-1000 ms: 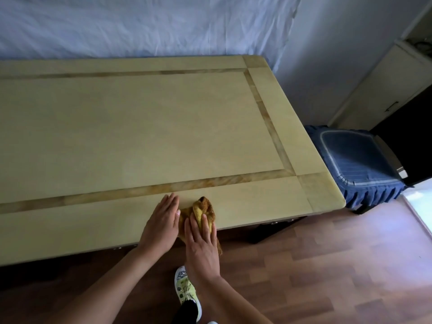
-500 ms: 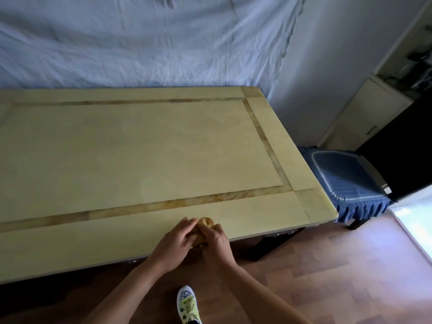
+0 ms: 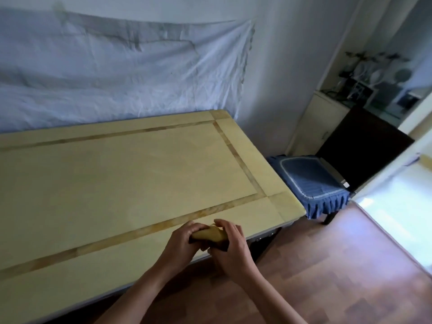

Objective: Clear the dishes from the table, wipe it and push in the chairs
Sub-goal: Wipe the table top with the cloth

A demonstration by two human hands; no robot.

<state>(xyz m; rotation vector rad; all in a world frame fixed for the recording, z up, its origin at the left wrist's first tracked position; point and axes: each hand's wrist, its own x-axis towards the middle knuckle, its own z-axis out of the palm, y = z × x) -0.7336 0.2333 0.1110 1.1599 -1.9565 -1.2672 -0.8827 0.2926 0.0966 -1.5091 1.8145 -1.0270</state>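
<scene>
A long pale yellow table (image 3: 131, 183) with a brown inlaid border fills the left and middle of the head view; no dishes stand on it. At its near edge, toward the right end, both hands hold a bunched yellow-brown cloth (image 3: 209, 235). My left hand (image 3: 182, 244) grips the cloth's left side and my right hand (image 3: 231, 246) grips its right side, fingers curled over it. A chair with a blue cushion (image 3: 308, 181) and a dark back stands at the table's right end, apart from the table edge.
A white sheet (image 3: 121, 73) hangs on the wall behind the table. A cream cabinet (image 3: 315, 127) stands in the far right corner. Wooden floor (image 3: 327, 265) lies to the right and below, with a bright patch at the right edge.
The hands went from lying flat on the cloth on the table to gathering it between them at the table's edge. The camera has tilted up, showing more wall and the chair.
</scene>
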